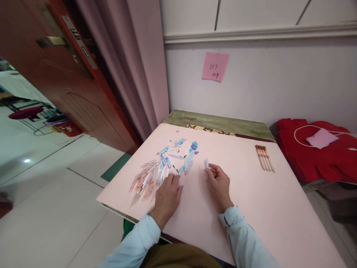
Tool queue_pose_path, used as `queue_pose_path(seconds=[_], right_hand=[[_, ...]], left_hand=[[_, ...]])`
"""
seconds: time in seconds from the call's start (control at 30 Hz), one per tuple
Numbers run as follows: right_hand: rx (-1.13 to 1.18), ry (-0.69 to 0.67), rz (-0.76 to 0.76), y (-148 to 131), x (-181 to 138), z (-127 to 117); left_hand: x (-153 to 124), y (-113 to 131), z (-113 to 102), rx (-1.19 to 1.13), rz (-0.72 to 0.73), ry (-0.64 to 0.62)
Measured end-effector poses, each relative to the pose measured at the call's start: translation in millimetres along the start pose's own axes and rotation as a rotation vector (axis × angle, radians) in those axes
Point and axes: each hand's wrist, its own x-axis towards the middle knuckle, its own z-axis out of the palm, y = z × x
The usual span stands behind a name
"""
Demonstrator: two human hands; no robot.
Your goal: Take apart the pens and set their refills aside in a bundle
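Loose pen parts lie on the pink tabletop: blue and teal barrels (167, 162), white refills with dark tips, and pale pink-orange barrels (144, 182). My left hand (167, 193) is over the near right edge of this pile. Its fingers are curled, with the fingertips at one end of a teal pen part (181, 170). To the right, clear of the pile, my right hand (219, 181) pinches a pale lavender pen part (207, 163) between thumb and fingers, one end pointing up and away. Small blue caps (194, 145) form a little heap beyond the pile.
Several assembled pens with brown tops (264, 158) stand in a row on the table's right side. A red cloth (298, 156) with a pink paper and white cable is farther right. A pink note (215, 67) is on the wall; a door (83, 85) stands left.
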Motion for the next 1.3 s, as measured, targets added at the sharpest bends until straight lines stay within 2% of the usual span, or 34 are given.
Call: queue_pose_path(seconds=[0.17,0.33,0.5,0.83,1.3], right_hand=[[0.010,0.010,0.011,0,0,0],[-0.015,0.019,0.024,-3,-1,1],[-0.058,0.037,0.005,-4,-2,1],[-0.068,0.041,-0.015,2,-1,3],[-0.062,0.026,-0.008,-2,-2,2]], left_hand=[[-36,-12,-1,0.037,0.121,0.058],[-51,-28,0,0.139,0.105,0.091],[-44,-32,6,0.182,0.101,0.055],[-26,-23,6,0.198,0.088,-0.091],[-10,-23,3,0.242,0.105,-0.102]])
